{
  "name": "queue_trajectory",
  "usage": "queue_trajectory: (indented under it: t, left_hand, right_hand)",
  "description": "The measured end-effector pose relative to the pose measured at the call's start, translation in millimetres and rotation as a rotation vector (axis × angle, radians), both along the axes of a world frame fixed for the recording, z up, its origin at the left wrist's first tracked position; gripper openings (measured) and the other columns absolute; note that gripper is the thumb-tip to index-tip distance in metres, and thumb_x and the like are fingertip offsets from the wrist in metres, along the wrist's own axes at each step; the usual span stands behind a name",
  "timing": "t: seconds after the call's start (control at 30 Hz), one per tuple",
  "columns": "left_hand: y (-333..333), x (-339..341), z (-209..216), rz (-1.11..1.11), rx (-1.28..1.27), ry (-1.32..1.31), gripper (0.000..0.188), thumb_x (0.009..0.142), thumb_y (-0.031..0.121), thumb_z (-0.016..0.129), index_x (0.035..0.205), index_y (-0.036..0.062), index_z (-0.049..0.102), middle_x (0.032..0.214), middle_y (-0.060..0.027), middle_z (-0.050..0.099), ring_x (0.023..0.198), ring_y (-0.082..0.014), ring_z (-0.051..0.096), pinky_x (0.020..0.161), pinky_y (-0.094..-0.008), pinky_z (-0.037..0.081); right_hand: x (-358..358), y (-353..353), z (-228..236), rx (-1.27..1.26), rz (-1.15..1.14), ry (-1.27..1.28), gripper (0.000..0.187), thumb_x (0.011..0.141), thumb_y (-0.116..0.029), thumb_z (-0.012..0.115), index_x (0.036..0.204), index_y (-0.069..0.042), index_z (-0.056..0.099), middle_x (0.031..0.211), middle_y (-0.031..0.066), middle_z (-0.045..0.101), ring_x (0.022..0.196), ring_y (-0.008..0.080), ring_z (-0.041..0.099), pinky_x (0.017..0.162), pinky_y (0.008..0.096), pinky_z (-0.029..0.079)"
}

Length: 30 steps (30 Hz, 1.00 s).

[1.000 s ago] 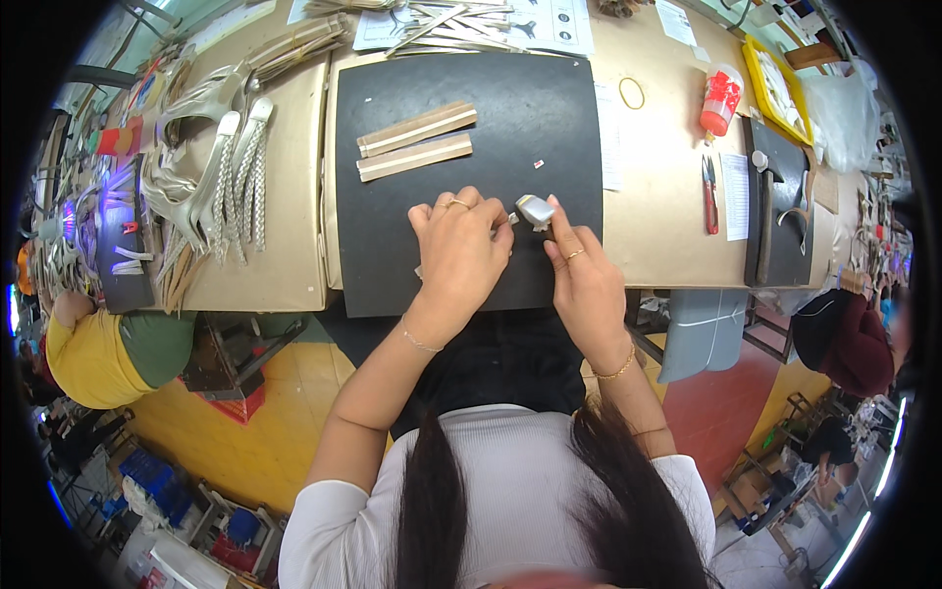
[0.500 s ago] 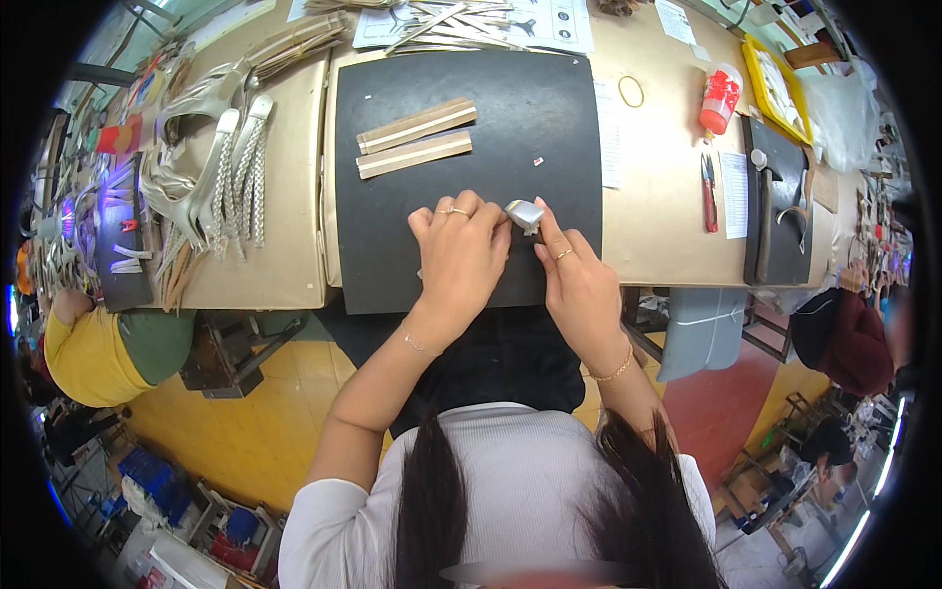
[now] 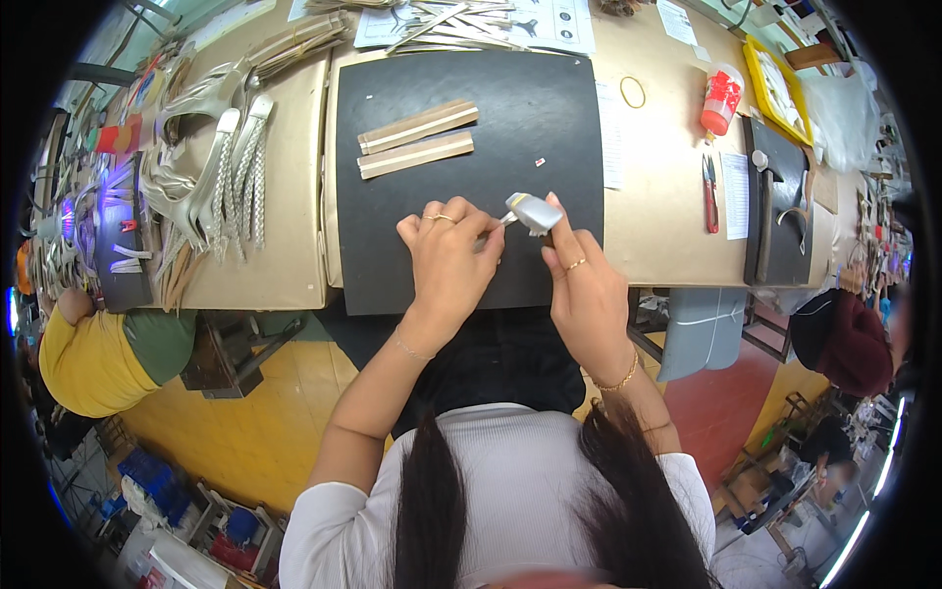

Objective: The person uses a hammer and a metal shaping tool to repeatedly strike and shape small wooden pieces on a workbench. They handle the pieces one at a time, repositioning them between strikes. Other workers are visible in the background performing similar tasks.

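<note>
A small glossy silver-grey piece [image 3: 536, 212] with a yellowish edge at its left end is held up over the black mat [image 3: 549, 108]. My right hand [image 3: 589, 285] pinches its right side between thumb and index finger. At its left end, the fingertips of my left hand [image 3: 453, 257] are pressed together on a narrow pale tip; the fingers partly hide this spot. Two brown strips with a pale stripe, a lower strip [image 3: 417, 156] and an upper strip [image 3: 417, 127], lie on the mat beyond my left hand.
Braided white straps [image 3: 235, 177] lie on the table at left. Thin strips [image 3: 456, 25] are piled beyond the mat. To the right are red-handled pliers [image 3: 710, 201], a red-labelled bottle [image 3: 721, 101] and a yellow tray [image 3: 775, 90]. A person in a yellow sleeve [image 3: 83, 358] sits at left.
The silver-grey piece has turned, so more of its broad face shows. My right hand has shifted slightly right, and my left fingers have drawn a little away from the piece's body.
</note>
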<state>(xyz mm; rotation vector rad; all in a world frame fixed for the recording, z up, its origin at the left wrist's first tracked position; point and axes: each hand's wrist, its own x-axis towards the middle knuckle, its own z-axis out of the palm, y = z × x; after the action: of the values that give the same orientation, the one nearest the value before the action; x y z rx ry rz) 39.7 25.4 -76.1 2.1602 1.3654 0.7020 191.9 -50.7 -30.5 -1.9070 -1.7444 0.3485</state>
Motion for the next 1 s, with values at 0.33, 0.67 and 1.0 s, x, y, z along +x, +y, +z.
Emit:
queue_trajectory:
  t: [0.33, 0.67, 1.0]
  left_hand:
    - [-1, 1, 1, -0.001, 0.010, 0.020, 0.007, 0.080, 0.016, 0.081, 0.083, 0.0112, 0.076, 0.084, 0.0014, 0.063, 0.087, -0.0199, 0.057, 0.085, -0.0388, 0.031]
    - [-4, -12, 1, -0.005, 0.005, -0.012, 0.010, 0.080, 0.016, 0.082, 0.088, 0.0113, 0.079, 0.085, 0.0024, 0.064, 0.089, -0.0185, 0.057, 0.088, -0.0379, 0.031]
    - [-4, -6, 2, 0.043, -0.069, 0.003, 0.006, 0.080, 0.015, 0.080, 0.082, 0.0091, 0.078, 0.084, 0.0008, 0.065, 0.088, -0.0207, 0.057, 0.088, -0.0387, 0.031]
  right_hand:
    - [5, -1, -3, -0.025, 0.023, -0.064, 0.053, 0.098, -0.015, 0.065, 0.150, -0.017, 0.053, 0.084, 0.0072, 0.058, 0.060, 0.0260, 0.062, 0.054, 0.0385, 0.051]
    - [7, 1, -4, -0.158, 0.063, -0.153, 0.053, 0.099, -0.017, 0.064, 0.151, -0.018, 0.053, 0.082, 0.0067, 0.057, 0.060, 0.0246, 0.062, 0.054, 0.0378, 0.051]
    - [2, 6, 4, -0.120, 0.090, -0.146, 0.054, 0.097, -0.014, 0.065, 0.150, -0.014, 0.053, 0.086, 0.0076, 0.061, 0.064, 0.0271, 0.065, 0.055, 0.0384, 0.052]
